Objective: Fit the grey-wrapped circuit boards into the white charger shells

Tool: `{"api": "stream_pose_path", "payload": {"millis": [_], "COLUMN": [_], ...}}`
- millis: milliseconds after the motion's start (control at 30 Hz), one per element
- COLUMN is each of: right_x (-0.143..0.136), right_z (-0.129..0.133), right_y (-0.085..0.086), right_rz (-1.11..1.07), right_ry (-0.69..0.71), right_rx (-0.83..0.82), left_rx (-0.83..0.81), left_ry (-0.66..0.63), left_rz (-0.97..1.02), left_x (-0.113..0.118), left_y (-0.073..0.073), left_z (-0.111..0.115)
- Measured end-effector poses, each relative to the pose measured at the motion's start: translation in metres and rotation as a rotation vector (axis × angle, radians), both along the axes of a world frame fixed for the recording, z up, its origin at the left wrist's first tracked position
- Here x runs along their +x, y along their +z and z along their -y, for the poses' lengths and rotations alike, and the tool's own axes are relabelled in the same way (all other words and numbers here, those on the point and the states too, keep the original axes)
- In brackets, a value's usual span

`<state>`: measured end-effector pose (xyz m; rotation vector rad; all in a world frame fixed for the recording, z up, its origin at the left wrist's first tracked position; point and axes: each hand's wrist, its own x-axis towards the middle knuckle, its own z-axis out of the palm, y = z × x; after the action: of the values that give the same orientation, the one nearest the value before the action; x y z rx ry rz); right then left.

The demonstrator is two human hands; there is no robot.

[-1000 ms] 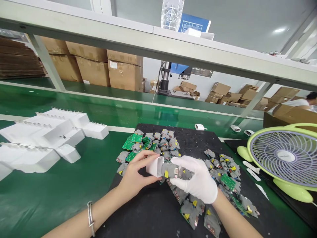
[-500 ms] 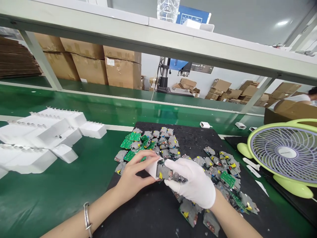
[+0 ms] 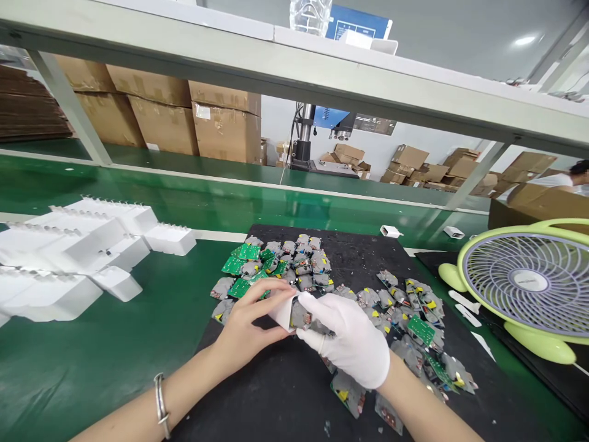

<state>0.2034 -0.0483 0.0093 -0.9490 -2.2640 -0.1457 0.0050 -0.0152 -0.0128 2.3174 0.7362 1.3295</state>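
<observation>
My bare left hand [image 3: 251, 322] grips a white plastic housing [image 3: 282, 313], its open end facing right. A grey-coated circuit board [image 3: 301, 316] sits partly inside that opening. Its outer part is held by my right hand [image 3: 347, 337], which wears a white glove; the fingers cover much of the board. Behind and right of my hands, many similar boards [image 3: 322, 261] lie on a black mat [image 3: 363, 245], some with the green side up.
White housings [image 3: 92, 245] are stacked at the left on the green table [image 3: 175, 294]. A green fan [image 3: 529, 280] stands at the right. Two small housings [image 3: 390, 231] lie behind the mat. A shelf beam [image 3: 276, 67] crosses above, with cartons [image 3: 225, 132] beyond.
My right hand has moved slightly left, toward the housing, and the board is further inside it. My left hand keeps its hold. The view has shifted a little.
</observation>
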Motion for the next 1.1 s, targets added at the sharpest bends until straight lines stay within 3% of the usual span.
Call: {"api": "stream_pose_path", "payload": {"millis": [100,233,333,400,500,600,700,833,1100], "right_x": [-0.001,0.000,-0.005,-0.010,-0.013,-0.008,0.000,0.001,-0.009], "right_z": [0.002,0.005,0.005,0.004,0.004,0.004,0.002,0.001,0.001], "right_y": [0.004,0.017,0.026,0.027,0.021,0.013,0.015,0.025,0.021], "right_rz": [-0.212,-0.652,-0.841,-0.839,-0.788,-0.566,-0.205,0.005,0.068], "right_ry": [0.036,0.033,0.179,0.285,0.189,0.048,0.104,0.123,0.087], "right_rx": [-0.275,-0.816,-1.172,-1.259,-1.117,-0.624,-0.274,-0.164,0.042], "left_rx": [-0.095,-0.277,-0.333,-0.327,-0.305,-0.247,-0.159,-0.100,-0.049], "left_ry": [0.011,-0.008,-0.075,-0.101,-0.107,-0.063,-0.024,-0.004,-0.011], "left_rz": [-0.015,0.023,0.067,0.081,0.095,0.048,-0.011,-0.037,-0.116], "left_x": [0.000,0.000,0.000,0.001,0.002,0.002,0.002,0.001,0.001], "left_y": [-0.002,-0.004,-0.006,-0.006,-0.005,-0.003,-0.003,-0.002,-0.003], "left_z": [0.001,0.004,0.006,0.007,0.007,0.007,0.007,0.006,0.005]}}
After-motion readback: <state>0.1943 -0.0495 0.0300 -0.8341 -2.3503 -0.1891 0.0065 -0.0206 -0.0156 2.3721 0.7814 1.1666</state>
